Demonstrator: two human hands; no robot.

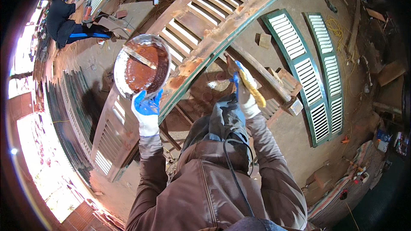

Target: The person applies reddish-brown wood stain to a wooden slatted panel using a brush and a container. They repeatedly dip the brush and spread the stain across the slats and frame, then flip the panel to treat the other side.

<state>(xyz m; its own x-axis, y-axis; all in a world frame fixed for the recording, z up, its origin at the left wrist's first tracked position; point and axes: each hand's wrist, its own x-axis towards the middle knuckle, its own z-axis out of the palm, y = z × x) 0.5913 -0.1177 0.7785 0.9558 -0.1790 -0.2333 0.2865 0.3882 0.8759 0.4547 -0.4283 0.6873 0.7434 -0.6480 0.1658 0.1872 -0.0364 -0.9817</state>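
Note:
My left hand (147, 108), in a white glove with a blue coating, grips the near rim of a round metal bowl (120, 70). Reddish-brown paste (143, 77) fills part of the bowl, and a flat stick (139, 57) lies across it. In my right hand (245, 98), gloved alike, is a putty knife (249, 82) with a yellow handle; its brown-smeared tip points away from me, beside the shutter's edge. The large wooden louvred shutter (199, 60) runs diagonally in front of me, with brown patches on its frame. The bowl is above the shutter's left side.
Two green-framed shutters with white slats (306, 75) lie on the floor at right. Stacked green shutters (70, 111) are at left. A wooden support (261, 70) stands beneath the work. A co-worker (64, 17) is at the far left. A yellow cord (336, 30) lies at far right.

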